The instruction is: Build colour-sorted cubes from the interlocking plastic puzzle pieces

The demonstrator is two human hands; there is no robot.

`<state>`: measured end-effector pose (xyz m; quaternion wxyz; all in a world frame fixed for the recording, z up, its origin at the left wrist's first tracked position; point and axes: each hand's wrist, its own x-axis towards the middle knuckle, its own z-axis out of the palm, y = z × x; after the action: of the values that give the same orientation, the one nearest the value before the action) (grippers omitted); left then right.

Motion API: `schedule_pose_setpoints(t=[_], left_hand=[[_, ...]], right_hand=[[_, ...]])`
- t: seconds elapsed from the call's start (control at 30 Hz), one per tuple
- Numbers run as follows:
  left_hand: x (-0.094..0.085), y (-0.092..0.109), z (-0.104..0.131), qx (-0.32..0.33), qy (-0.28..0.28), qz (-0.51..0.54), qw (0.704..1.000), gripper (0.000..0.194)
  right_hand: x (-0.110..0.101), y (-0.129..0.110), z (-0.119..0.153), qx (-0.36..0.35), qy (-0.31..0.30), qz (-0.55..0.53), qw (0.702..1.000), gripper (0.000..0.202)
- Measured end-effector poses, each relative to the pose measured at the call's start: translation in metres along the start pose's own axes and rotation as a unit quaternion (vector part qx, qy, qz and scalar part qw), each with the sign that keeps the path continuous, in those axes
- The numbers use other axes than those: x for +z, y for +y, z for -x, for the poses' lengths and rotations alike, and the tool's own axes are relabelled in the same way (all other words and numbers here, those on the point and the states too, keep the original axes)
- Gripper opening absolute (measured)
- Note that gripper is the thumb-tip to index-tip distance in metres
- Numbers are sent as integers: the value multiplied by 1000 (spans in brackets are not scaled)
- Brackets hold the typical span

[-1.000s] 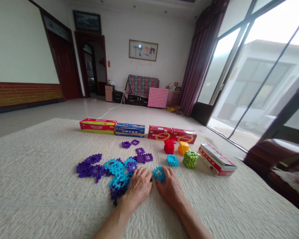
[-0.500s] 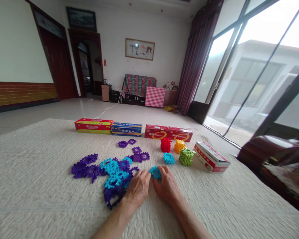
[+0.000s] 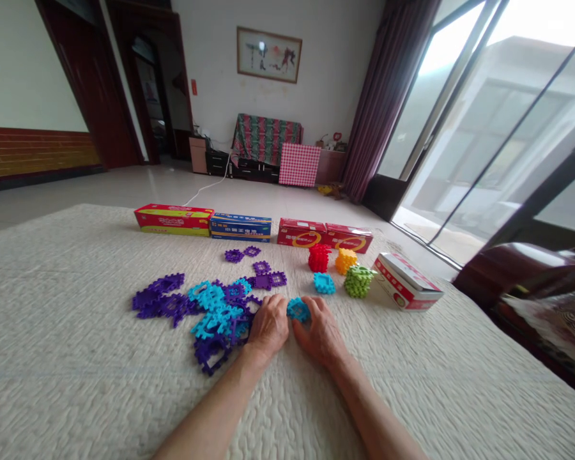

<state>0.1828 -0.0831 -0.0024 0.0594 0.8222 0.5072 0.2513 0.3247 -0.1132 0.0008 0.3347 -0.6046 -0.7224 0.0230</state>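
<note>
Between my hands a light-blue toothed piece (image 3: 298,310) lies on the cream quilted cover (image 3: 100,396). My right hand (image 3: 320,331) has its fingers closed on the right side of this piece. My left hand (image 3: 270,324) is at its left, fingers curled down together; whatever they hold is hidden. Left of it spreads a pile of light-blue pieces (image 3: 220,318) and purple pieces (image 3: 158,299). Beyond my right hand sit another light-blue piece (image 3: 324,283), a red block (image 3: 319,258), a yellow block (image 3: 345,260) and a green block (image 3: 358,281).
A red-yellow box (image 3: 174,220), a blue box (image 3: 240,227) and two red boxes (image 3: 301,235) line the far side. At the right lies a white-red box (image 3: 407,282). Joined purple pieces (image 3: 262,281) are near the middle.
The camera view has tilted down, so the whole scene is shifted upward. Both hands stay around the light-blue piece, with little visible change in their grip.
</note>
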Motion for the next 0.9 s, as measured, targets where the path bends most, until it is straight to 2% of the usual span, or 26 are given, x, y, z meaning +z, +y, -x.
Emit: schedule_pose_setpoints(t=[0.4, 0.73, 0.9], left_hand=[[-3, 3, 1, -16, 3, 9, 1000, 29], [9, -3, -1, -15, 28, 36, 999, 32], [7, -2, -1, -18, 25, 47, 998, 31]], right_hand=[[1, 2, -1, -7, -2, -3, 1000, 40], [1, 4, -1, -36, -1, -7, 999, 42], [0, 1, -2, -32, -12, -11, 999, 40]])
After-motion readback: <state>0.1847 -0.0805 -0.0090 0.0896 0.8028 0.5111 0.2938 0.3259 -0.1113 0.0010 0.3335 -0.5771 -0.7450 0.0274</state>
